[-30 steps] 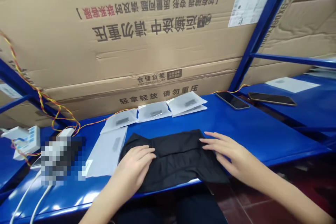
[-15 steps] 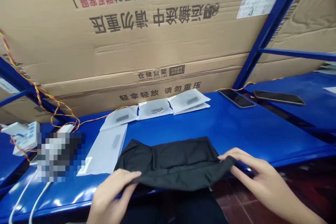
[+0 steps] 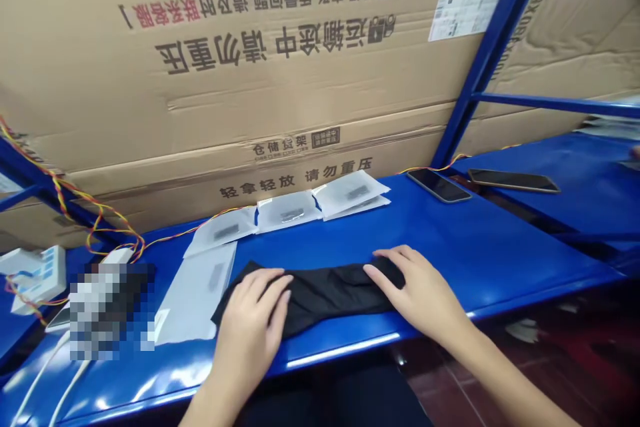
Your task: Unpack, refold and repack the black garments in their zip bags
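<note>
A black piece of folded cloth [image 3: 330,290] lies as a narrow strip along the front of the blue tabletop. What kind of garment or article it is, I cannot tell. My left hand [image 3: 257,310] rests on the strip's left end, its fingers stretched over the fabric. At the other end is my right hand [image 3: 417,283], thumb and fingers apart on top of the cloth. To the left, close to my left hand, lies a long frosted plastic bag [image 3: 197,293] with a dark printed label.
Behind the cloth, several frosted bags [image 3: 289,210] line the back edge by a cardboard box [image 3: 280,93]. Two phones [image 3: 439,185] lie at the right. A power strip [image 3: 40,277], twisted wires and white cables are at the left. Blue posts [image 3: 480,73] frame the shelf.
The cloth's near edge, lifted between my hands before, is now folded over onto the table. Both hands have moved forward, from pinching that edge to lying on the strip.
</note>
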{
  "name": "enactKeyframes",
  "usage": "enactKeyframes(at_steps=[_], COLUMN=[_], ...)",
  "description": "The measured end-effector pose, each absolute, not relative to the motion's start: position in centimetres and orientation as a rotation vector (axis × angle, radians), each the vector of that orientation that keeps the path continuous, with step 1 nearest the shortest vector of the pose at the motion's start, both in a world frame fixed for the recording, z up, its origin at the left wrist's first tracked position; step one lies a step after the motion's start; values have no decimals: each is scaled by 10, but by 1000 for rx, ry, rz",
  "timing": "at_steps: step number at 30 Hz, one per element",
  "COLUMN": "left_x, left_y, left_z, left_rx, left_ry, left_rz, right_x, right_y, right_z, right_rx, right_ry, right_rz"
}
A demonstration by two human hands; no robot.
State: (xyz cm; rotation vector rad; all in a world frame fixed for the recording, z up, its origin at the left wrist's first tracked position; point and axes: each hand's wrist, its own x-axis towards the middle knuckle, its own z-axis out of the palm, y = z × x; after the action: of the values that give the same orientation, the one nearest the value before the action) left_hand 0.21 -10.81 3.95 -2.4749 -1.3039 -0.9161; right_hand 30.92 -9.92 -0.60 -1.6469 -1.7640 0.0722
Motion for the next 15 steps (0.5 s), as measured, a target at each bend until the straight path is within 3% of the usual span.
enactKeyframes(at_steps=[6,10,15], left_x=[46,39,33], left_y=[-112,-113,-128], left_z=[16,7,7], left_rx=[-2660,-2690,-2711], left_ry=[-1180,-1253,-1226], left_rz=[-521,-492,-475], right_x=[303,304,297], right_y=[-86,-84,-84], right_z=[-23,-24,-11], right_rx=[-1713,-1793,-1905], right_ry=[-1787,-1867,-1832], right_rz=[-247,-397,-352])
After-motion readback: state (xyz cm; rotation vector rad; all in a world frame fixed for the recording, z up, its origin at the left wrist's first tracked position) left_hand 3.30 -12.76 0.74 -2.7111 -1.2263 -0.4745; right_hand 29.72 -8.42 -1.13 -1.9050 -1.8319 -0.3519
